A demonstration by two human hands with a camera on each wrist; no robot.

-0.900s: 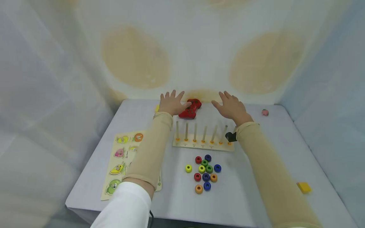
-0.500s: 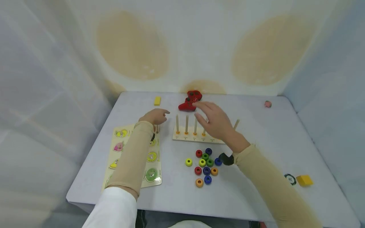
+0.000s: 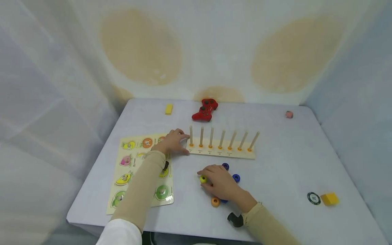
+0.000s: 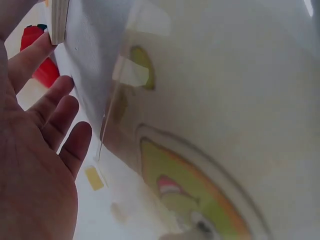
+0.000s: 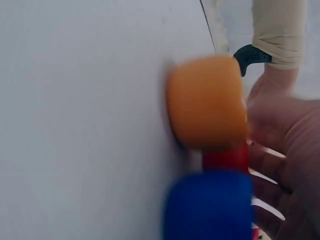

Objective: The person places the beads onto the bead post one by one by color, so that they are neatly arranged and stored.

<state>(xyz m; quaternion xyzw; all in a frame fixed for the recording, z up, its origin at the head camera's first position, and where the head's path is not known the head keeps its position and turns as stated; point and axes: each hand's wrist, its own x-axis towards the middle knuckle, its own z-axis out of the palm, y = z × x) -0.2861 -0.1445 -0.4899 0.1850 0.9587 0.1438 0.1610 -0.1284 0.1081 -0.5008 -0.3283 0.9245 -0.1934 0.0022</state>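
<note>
A wooden peg board [image 3: 223, 153] with several upright pegs stands mid-table. My left hand [image 3: 179, 141] rests at its left end, fingers straight, one fingertip against the board's edge [image 4: 60, 20]. In front of the board lies a cluster of coloured rings. My right hand [image 3: 206, 179] lies palm-down over them, fingertips touching a yellow ring [image 3: 203, 179]. Still showing around the hand are a purple ring [image 3: 225, 166], a blue ring [image 3: 235, 178] and an orange ring [image 3: 215, 201]. The right wrist view shows an orange ring [image 5: 207, 102] and a blue ring [image 5: 210, 207] close under the palm.
A fruit puzzle board [image 3: 134, 163] lies left, under my left forearm. A red game controller [image 3: 205, 109] and a yellow block [image 3: 168, 109] sit at the back. A small pink object [image 3: 289, 114] is far right. A poker chip [image 3: 313, 198] and yellow cube [image 3: 329, 198] lie near right.
Both hands pulled back from the controller. The left one settled at the peg board's left end; the right one dropped from above the pegs onto the ring cluster.
</note>
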